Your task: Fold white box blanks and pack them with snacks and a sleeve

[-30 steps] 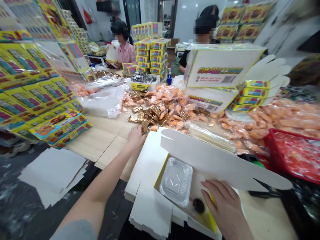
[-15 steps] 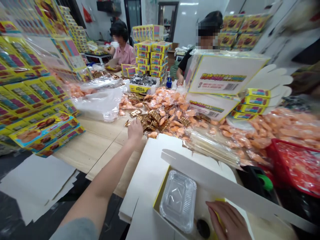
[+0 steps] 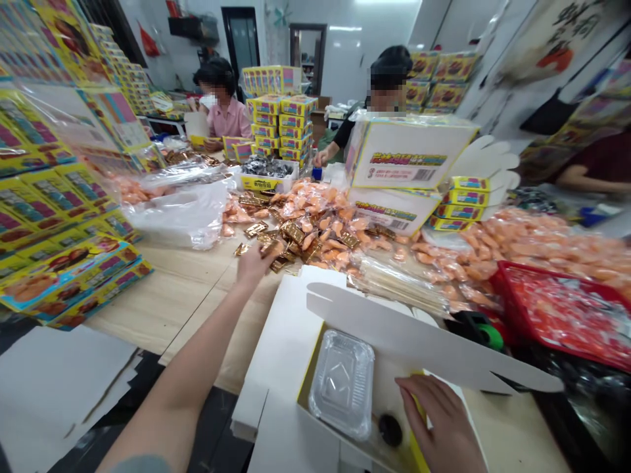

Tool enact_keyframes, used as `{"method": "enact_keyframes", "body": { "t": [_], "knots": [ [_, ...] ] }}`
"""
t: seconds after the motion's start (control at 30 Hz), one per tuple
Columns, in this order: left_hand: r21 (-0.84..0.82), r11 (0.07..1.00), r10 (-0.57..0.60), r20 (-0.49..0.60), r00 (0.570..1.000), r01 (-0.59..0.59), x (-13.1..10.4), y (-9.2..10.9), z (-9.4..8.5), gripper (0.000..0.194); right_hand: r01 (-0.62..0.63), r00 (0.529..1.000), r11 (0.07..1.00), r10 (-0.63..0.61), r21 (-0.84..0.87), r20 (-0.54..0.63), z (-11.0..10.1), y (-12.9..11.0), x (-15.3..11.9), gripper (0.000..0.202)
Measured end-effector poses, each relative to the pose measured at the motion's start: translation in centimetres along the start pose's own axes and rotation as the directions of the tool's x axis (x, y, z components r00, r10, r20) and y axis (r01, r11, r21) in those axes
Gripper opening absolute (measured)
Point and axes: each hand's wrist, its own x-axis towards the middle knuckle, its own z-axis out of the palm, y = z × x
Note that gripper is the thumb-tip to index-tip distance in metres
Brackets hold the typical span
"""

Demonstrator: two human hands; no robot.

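Observation:
My left hand [image 3: 254, 263] reaches out over the wooden table [image 3: 167, 295] and pinches a gold packet at the near edge of a pile of gold packets [image 3: 290, 236]. Orange snack packets [image 3: 330, 217] lie heaped just behind them. My right hand [image 3: 438, 427] rests flat inside an open white and yellow carton [image 3: 315, 341], beside a clear plastic tray [image 3: 342, 381] and a small black round thing [image 3: 390, 430]. The carton's long white flap [image 3: 419, 341] stands open above my right hand.
Yellow boxes [image 3: 54, 197] are stacked at the left, white cardboard sheets [image 3: 54, 387] lie at the lower left. A red basket [image 3: 562, 309] of packets stands at the right. Two people work across the table, behind a white box [image 3: 409, 157] and stacked boxes [image 3: 280, 125].
My left hand has pulled back a little from the gold pile with a packet pinched in its fingers. My right hand stays in the carton. The view has tilted up slightly.

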Motion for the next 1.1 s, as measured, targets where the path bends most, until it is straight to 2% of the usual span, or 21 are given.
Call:
{"method": "enact_keyframes", "body": {
  "t": [0.07, 0.1, 0.13, 0.17, 0.23, 0.27, 0.3, 0.37, 0.43, 0.5, 0.53, 0.57, 0.67, 0.73, 0.77, 0.8, 0.83, 0.9, 0.97, 1.03, 1.1],
  "knots": [
    [-0.270, 0.958, -0.156, -0.195, 0.968, 0.100, -3.1, -0.5, -3.1, 0.035, -0.088, 0.996, 0.991, 0.089, 0.098, -0.005, -0.7, -1.3, 0.4, 0.015],
    [-0.414, 0.905, -0.225, -0.260, 0.939, 0.103, -5.4, -0.5, -4.5, 0.040, -0.154, 0.988, 0.970, 0.151, 0.186, 0.028, -1.0, -2.4, 0.7, 0.015],
    [-0.518, 0.853, -0.248, -0.293, 0.924, 0.064, -8.2, -0.3, -5.6, 0.043, -0.225, 0.974, 0.928, 0.207, 0.297, 0.090, -1.2, -3.9, 1.1, 0.017],
    [-0.558, 0.829, -0.227, -0.293, 0.929, 0.027, -11.4, 0.2, -6.4, 0.043, -0.293, 0.955, 0.859, 0.238, 0.420, 0.179, -1.3, -5.5, 1.6, 0.024],
    [-0.566, 0.822, -0.096, -0.245, 0.965, -0.062, -18.0, 1.9, -7.1, 0.032, -0.397, 0.912, 0.657, 0.204, 0.641, 0.356, -1.1, -8.9, 2.6, 0.054],
    [-0.571, 0.811, 0.068, -0.130, 0.989, -0.130, -21.0, 3.0, -6.9, 0.021, -0.440, 0.892, 0.552, 0.174, 0.708, 0.418, -0.9, -10.3, 3.0, 0.064],
    [-0.594, 0.777, 0.228, -0.043, 0.973, -0.209, -23.4, 4.1, -6.6, 0.013, -0.482, 0.872, 0.464, 0.167, 0.743, 0.461, -0.7, -11.3, 3.2, 0.067],
    [-0.646, 0.712, 0.428, 0.089, 0.899, -0.275, -26.2, 6.2, -5.6, 0.007, -0.551, 0.834, 0.364, 0.279, 0.751, 0.476, -0.4, -11.9, 3.2, 0.052],
    [-0.647, 0.714, 0.475, 0.167, 0.864, -0.267, -25.8, 7.9, -4.7, 0.012, -0.591, 0.775, 0.333, 0.486, 0.735, 0.403, -0.7, -10.5, 2.6, 0.042],
    [-0.590, 0.741, 0.528, 0.219, 0.821, -0.319, -23.5, 9.2, -3.8, 0.018, -0.595, 0.707, 0.328, 0.647, 0.733, 0.285, -1.3, -7.9, 1.5, 0.044],
    [-0.547, 0.738, 0.586, 0.228, 0.778, -0.395, -22.0, 9.8, -3.4, 0.019, -0.596, 0.678, 0.328, 0.694, 0.733, 0.241, -1.7, -6.6, 0.9, 0.046],
    [-0.498, 0.715, 0.657, 0.238, 0.715, -0.491, -20.7, 10.2, -2.9, 0.019, -0.599, 0.656, 0.328, 0.724, 0.731, 0.213, -1.9, -5.4, 0.3, 0.048],
    [-0.366, 0.589, 0.804, 0.352, 0.479, -0.720, -18.4, 10.7, -1.5, 0.026, -0.626, 0.634, 0.326, 0.741, 0.709, 0.219, -2.4, -3.3, -1.1, 0.049],
    [-0.309, 0.560, 0.796, 0.456, 0.397, -0.768, -18.4, 10.2, -1.0, 0.037, -0.643, 0.631, 0.339, 0.743, 0.687, 0.224, -2.4, -3.0, -1.3, 0.049],
    [-0.298, 0.566, 0.782, 0.490, 0.386, -0.769, -18.7, 9.7, -1.0, 0.045, -0.645, 0.632, 0.349, 0.744, 0.679, 0.217, -2.3, -3.1, -1.1, 0.049],
    [-0.295, 0.585, 0.768, 0.503, 0.398, -0.755, -19.0, 9.2, -1.1, 0.053, -0.643, 0.638, 0.362, 0.741, 0.675, 0.210, -2.1, -3.2, -0.8, 0.048],
    [-0.301, 0.618, 0.753, 0.491, 0.437, -0.726, -19.3, 8.5, -1.3, 0.060, -0.634, 0.655, 0.375, 0.725, 0.677, 0.211, -1.9, -3.4, -0.3, 0.047],
    [-0.346, 0.706, 0.705, 0.420, 0.571, -0.618, -20.0, 7.3, -1.6, 0.064, -0.606, 0.722, 0.396, 0.638, 0.690, 0.267, -1.0, -4.1, 1.3, 0.046],
    [-0.441, 0.767, 0.622, 0.333, 0.709, -0.466, -20.6, 6.3, -1.5, 0.056, -0.600, 0.782, 0.466, 0.513, 0.650, 0.354, 0.3, -5.1, 3.1, 0.042],
    [-0.540, 0.762, 0.557, 0.267, 0.786, -0.357, -21.4, 5.7, -1.3, 0.049, -0.543, 0.838, 0.668, 0.395, 0.509, 0.377, 1.5, -6.2, 4.6, 0.038],
    [-0.564, 0.736, 0.567, 0.209, 0.797, -0.375, -22.2, 5.3, -1.3, 0.047, -0.375, 0.911, 0.886, 0.299, 0.272, 0.284, 2.2, -7.2, 5.2, 0.036]
  ]
}}
